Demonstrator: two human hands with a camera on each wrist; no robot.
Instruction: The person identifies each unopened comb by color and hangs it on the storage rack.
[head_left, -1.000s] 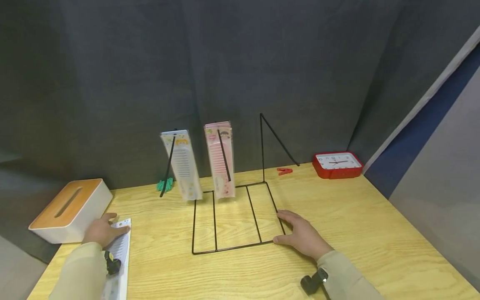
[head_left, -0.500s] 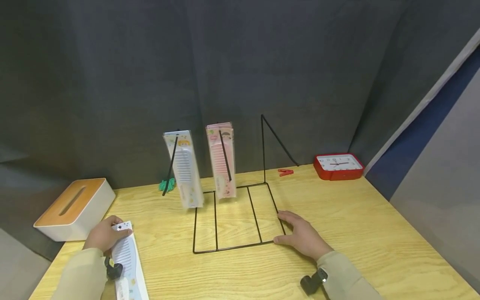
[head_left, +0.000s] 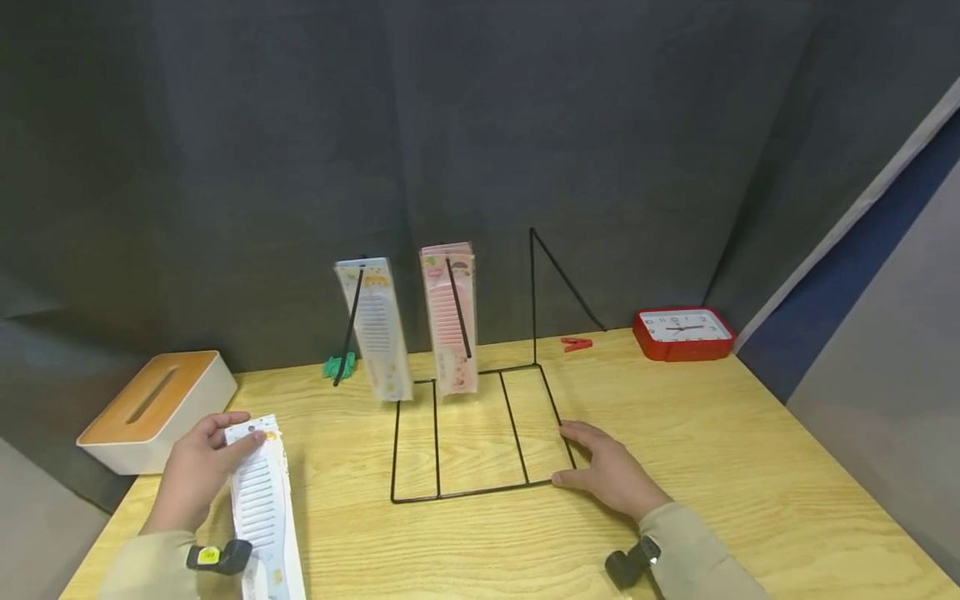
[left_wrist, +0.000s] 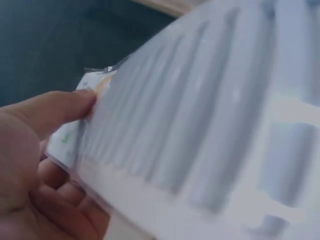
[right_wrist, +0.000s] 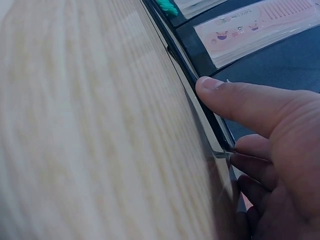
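Note:
In the head view my left hand (head_left: pixel 197 467) holds a packaged light blue comb (head_left: pixel 258 500) by its top end, over the left part of the table. The left wrist view shows my thumb (left_wrist: pixel 75 107) on the front of the pack, fingers behind it. My right hand (head_left: pixel 611 468) grips the near right corner of a black wire rack (head_left: pixel 480 492), thumb on the front bar and fingers at the side bar. Blue comb packs (head_left: pixel 375 333) hang on the rack's left hook, pink comb packs (head_left: pixel 452 321) on the middle one. The right hook (head_left: pixel 567 279) carries nothing.
A white tissue box (head_left: pixel 161 408) with a wooden lid stands at the left, close beside my left hand. Behind the rack lie a green crumpled item (head_left: pixel 339 365) and a red clip (head_left: pixel 577 343). A red clock (head_left: pixel 684 335) sits at the back right.
My left hand has lifted the blue comb pack from beside the tissue box and brought it slightly right. My right hand stays at the rack's corner.

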